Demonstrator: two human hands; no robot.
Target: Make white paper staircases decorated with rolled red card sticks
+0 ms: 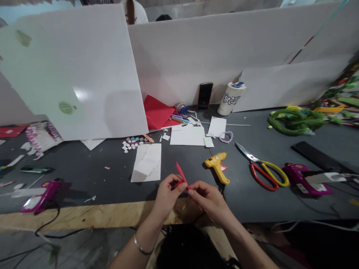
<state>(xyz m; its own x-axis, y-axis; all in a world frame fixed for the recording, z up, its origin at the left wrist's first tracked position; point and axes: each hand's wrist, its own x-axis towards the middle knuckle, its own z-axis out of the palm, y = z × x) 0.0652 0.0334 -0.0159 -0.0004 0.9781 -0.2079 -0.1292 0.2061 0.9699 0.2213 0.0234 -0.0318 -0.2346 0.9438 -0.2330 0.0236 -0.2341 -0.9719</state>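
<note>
Between the fingertips of both my hands is a slim, pointed red piece (pixel 180 170), its tip aimed away from me; I cannot make out its exact kind. My left hand (pixel 169 193) is closed around its lower part, where more red shows between the fingers. My right hand (pixel 209 198) pinches the near end with thumb and fingers. Beyond the right hand lies a yellow hot glue gun (pixel 217 166), nozzle pointing away. Scissors (pixel 259 167) with one red and one yellow handle lie further right, blades apart. A white paper sheet (pixel 155 164) lies ahead to the left.
White boards (pixel 179 56) stand along the back. Before them are red paper (pixel 157 112), a phone (pixel 205 95), a patterned tumbler (pixel 230 99) and white cards (pixel 187 135). Green wire coils (pixel 293 120) lie at right. Purple power strips (pixel 308 179) with cables sit at both sides.
</note>
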